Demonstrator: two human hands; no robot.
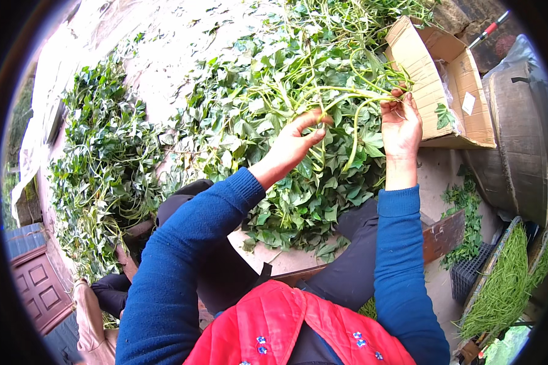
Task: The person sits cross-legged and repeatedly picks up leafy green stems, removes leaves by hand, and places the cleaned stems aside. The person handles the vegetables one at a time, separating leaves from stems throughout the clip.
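Note:
My right hand (402, 121) holds the ends of several long green leaf stalks, palm turned up, beside the open cardboard box. To its left, my left hand (297, 137) is raised over the pile with thumb and fingers curled at the stalks; its fingers are blurred, so I cannot tell whether they grip one. The green stalks (347, 91) stretch leftward from my right hand, and some hang down. Below both hands spreads a large heap of leafy vines (301, 191), which looks like sweet potato greens, reaching to my knees.
An open cardboard box (411, 59) stands at the upper right, a single leaf on its flap. A second vine heap (105, 150) lies left, near another person's legs (109, 292). At right are a black plastic crate (470, 269), a wooden board (443, 235) and a tray of thin green stalks (502, 287).

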